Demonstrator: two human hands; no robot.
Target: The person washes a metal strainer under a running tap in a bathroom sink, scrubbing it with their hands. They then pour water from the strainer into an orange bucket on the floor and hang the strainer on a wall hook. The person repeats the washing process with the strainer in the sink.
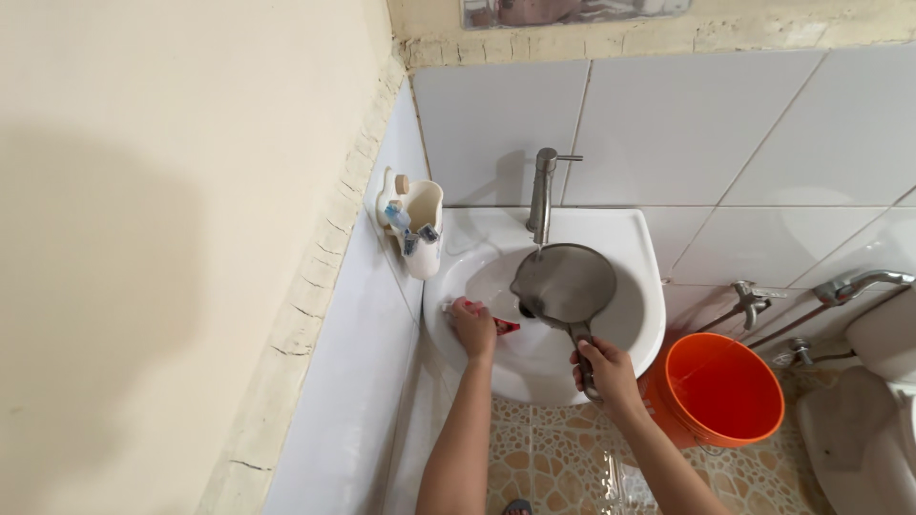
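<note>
Round grey pan under the tap; right hand grips its handle, left hand closed on a red packet

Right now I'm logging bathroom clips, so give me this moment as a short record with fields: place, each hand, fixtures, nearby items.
place: white wall-mounted sink in a tiled corner
right hand: right hand grips the handle of a round grey pan, held tilted over the basin under the tap
left hand: left hand rests on the sink's left rim, on a small red item, kind unclear
water: a thin stream seems to fall from the tap
nearby: white toothbrush holder on the wall, orange bucket on the floor
</note>
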